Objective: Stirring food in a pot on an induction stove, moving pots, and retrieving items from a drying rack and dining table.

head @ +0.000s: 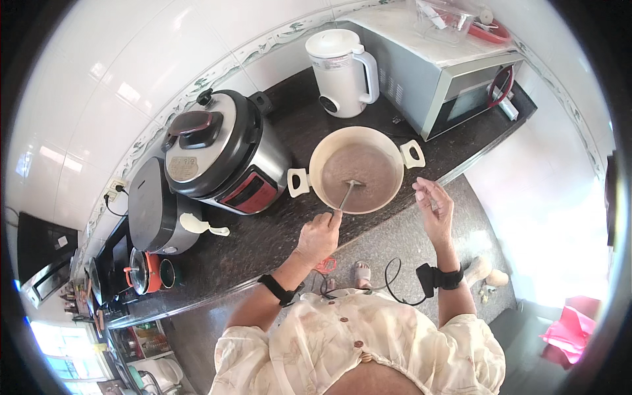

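Note:
A cream pot (316, 148) with two loop handles stands near the counter's front edge, holding a brownish, slightly foamy liquid (368, 160). My left hand (318, 237) grips the handle of a metal spoon or similar utensil (347, 195); its head dips into the liquid and is partly hidden. Over the floor just beyond the counter edge is my right hand (435, 207), with fingers loosely bent and nothing visible in them. It is nearest to the pot's right handle (414, 153) and does not touch it.
Left of the pot stand an electric pressure cooker (222, 148) and a dark grey appliance (153, 212) with a white scoop (197, 224) by it. Behind are a white jug-shaped appliance (340, 74) and a microwave oven (434, 84). An orange pot (148, 271) sits farther left.

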Action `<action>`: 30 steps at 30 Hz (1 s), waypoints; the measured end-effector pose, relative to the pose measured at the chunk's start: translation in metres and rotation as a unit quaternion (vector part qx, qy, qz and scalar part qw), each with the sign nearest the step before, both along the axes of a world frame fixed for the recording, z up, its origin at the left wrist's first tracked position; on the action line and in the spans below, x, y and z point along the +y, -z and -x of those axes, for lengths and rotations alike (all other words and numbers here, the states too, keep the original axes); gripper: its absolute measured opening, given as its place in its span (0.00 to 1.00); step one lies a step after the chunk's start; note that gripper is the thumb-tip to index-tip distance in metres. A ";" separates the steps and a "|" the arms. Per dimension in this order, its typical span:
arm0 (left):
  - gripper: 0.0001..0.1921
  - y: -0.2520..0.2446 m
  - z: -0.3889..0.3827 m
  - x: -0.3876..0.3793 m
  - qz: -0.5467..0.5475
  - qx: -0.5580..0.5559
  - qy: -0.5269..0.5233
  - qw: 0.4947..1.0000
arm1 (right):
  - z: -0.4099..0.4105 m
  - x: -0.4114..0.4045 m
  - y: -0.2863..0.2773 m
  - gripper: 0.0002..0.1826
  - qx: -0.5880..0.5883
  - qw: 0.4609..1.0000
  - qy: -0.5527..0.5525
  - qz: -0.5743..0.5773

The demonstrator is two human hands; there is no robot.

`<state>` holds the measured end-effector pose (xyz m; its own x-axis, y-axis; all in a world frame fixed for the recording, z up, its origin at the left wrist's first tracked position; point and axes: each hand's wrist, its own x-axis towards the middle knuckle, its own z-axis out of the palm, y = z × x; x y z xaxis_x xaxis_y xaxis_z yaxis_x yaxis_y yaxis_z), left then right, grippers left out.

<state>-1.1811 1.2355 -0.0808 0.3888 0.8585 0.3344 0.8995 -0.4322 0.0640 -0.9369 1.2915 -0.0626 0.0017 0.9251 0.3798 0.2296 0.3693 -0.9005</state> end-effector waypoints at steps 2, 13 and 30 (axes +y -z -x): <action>0.17 0.004 0.003 -0.002 0.008 -0.040 0.002 0.999 | 0.018 -0.006 -0.017 0.11 -0.040 0.997 -0.051 -0.046; 0.15 -0.031 0.035 -0.067 0.108 -0.073 -0.057 0.990 | 0.063 -0.040 -0.047 0.07 -0.112 0.959 -0.182 -0.185; 0.04 0.062 0.168 -0.398 0.037 -0.559 -0.366 0.743 | 0.261 -0.189 -0.019 0.06 -0.105 0.887 -0.446 -0.067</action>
